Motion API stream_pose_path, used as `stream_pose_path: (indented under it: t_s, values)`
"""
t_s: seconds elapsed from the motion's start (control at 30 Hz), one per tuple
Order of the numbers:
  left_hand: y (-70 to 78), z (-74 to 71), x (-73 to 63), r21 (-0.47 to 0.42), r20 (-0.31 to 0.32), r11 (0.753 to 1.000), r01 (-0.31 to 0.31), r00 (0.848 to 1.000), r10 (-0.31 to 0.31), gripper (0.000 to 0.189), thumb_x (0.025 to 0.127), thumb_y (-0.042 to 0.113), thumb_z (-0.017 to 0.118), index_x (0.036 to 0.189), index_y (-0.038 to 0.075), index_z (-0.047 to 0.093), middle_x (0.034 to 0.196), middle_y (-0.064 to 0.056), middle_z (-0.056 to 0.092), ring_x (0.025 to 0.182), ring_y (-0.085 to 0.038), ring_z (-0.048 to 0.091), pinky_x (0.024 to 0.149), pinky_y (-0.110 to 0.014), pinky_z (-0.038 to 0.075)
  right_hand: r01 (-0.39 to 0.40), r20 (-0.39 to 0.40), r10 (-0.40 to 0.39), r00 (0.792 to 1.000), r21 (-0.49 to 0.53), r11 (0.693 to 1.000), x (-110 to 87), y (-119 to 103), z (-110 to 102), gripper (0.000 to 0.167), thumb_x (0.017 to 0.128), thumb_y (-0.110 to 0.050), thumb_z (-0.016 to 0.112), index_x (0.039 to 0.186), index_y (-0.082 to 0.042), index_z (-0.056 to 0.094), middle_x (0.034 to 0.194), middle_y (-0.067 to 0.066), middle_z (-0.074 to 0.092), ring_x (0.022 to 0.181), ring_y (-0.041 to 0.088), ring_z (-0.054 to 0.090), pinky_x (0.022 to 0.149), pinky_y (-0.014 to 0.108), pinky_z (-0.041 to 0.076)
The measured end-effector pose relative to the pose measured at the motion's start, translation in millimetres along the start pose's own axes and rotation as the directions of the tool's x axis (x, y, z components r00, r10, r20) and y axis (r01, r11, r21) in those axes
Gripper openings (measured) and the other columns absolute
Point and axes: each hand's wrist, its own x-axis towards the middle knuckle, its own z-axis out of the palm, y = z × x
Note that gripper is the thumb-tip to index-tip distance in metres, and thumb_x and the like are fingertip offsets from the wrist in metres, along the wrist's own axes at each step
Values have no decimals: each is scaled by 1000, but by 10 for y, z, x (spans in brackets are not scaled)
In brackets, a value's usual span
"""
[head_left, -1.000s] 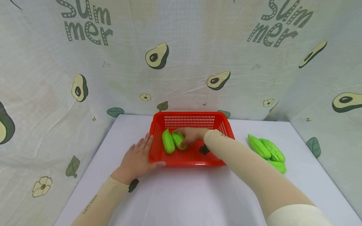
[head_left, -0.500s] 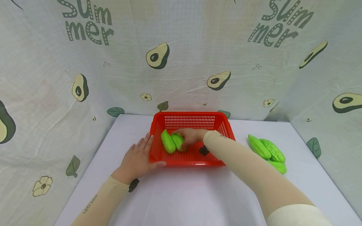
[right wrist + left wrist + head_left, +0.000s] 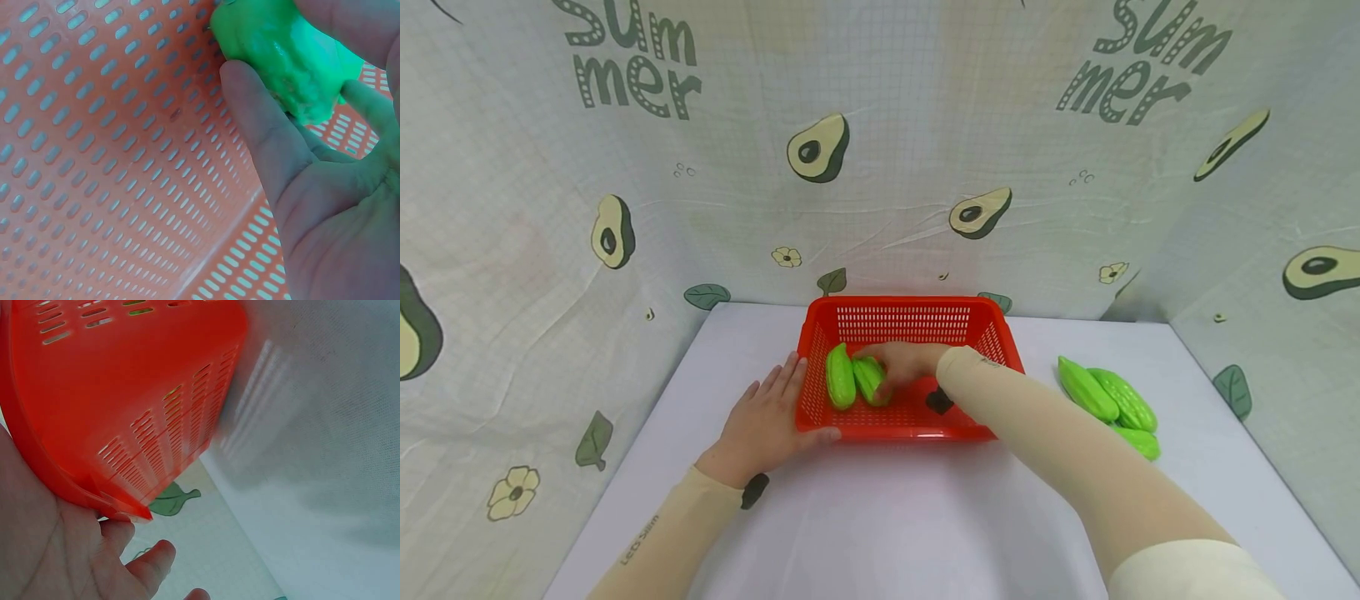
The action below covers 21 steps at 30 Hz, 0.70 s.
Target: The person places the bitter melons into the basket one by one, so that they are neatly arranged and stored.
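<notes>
In the head view my right hand (image 3: 906, 364) reaches into a red plastic basket (image 3: 902, 433) and grips a green bitter melon (image 3: 868, 377) with thumb and fingers. The right wrist view shows thumb and fingers around the same bitter melon (image 3: 290, 69), just above the slotted basket floor. Another bitter melon (image 3: 840, 379) lies lengthwise to its left, near the basket's left wall. My left hand (image 3: 767, 429) rests at the basket's left front corner, fingers extended along the left side and thumb along the front rim. In the left wrist view the rim lies against the palm (image 3: 44, 544).
To the right of the basket, three more bitter melons (image 3: 1116, 400) lie together on the white table (image 3: 880, 517), partly behind the right forearm. A printed cloth (image 3: 895, 250) stands around the back and both sides.
The right hand and its bitter melon have shifted slightly left and toward the front of the basket. The other bitter melon has been nudged left and has turned, now lying straighter.
</notes>
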Motion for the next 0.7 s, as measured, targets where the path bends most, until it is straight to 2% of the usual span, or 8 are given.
stream_pose_path:
  t_s: [0.23, 0.7]
  values:
    - [-2, 4, 3, 5, -5, 1000, -5, 1000, 5, 122, 77, 91, 39, 159, 2, 18, 164, -16, 14, 143, -44, 28, 111, -62, 27, -11, -8, 11, 1000, -12, 1000, 4, -18, 10, 80, 84, -25, 82, 153, -25, 42, 123, -3, 55, 109, 16, 51, 96, 34, 44]
    - [-5, -12, -6, -9, -3, 1000, 0, 1000, 0, 121, 78, 89, 43, 158, 2, 19, 164, -17, 16, 143, -44, 29, 111, -63, 27, -22, -11, 22, 1000, 11, 1000, -32, -86, -8, 80, 85, -24, 81, 154, -22, 40, 128, 1, 54, 112, 18, 51, 100, 36, 43]
